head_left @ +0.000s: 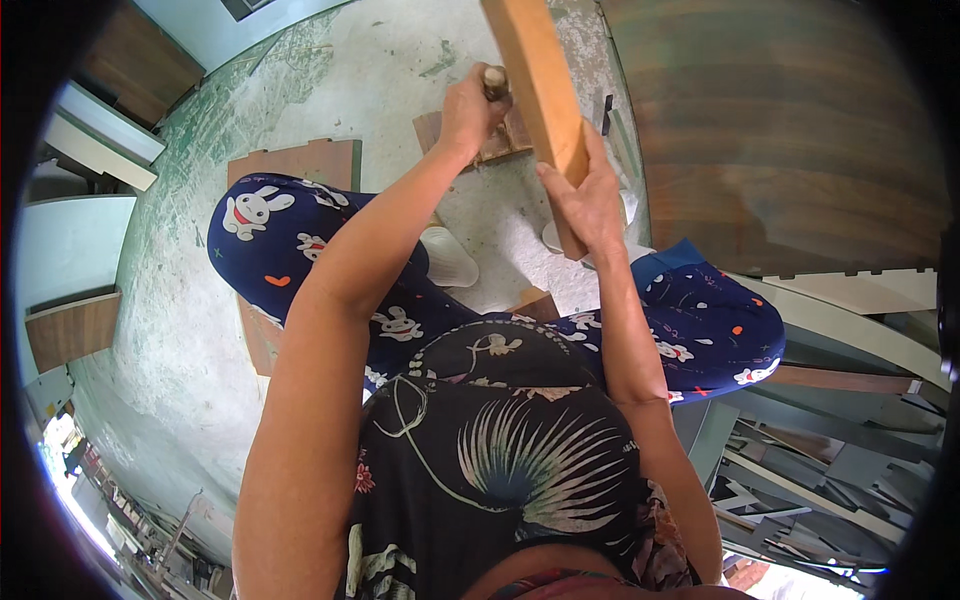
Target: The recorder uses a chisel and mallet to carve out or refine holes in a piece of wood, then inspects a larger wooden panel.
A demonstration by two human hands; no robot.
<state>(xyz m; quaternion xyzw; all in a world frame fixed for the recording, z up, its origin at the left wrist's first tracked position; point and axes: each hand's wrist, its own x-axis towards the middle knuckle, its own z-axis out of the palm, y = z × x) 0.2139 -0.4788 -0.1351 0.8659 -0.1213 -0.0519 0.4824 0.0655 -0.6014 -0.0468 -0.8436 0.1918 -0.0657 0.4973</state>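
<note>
Gripping a wooden plank (538,85) upright over the floor (330,90), the right hand (585,200) is closed around its lower end. A tool handle (495,80) is clenched in the left hand (468,112), just beside the plank. A glancing contact is judged possible, with the right-hand fingers so near.

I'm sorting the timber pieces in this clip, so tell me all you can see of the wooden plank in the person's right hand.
The wooden plank is a long, flat, light orange-brown board of plain, smooth wood. It slants from the picture's top edge down to the right hand, which grips its lower end. Its upper end is cut off by the frame. The left hand is beside it, closed on a small tool handle.
</note>
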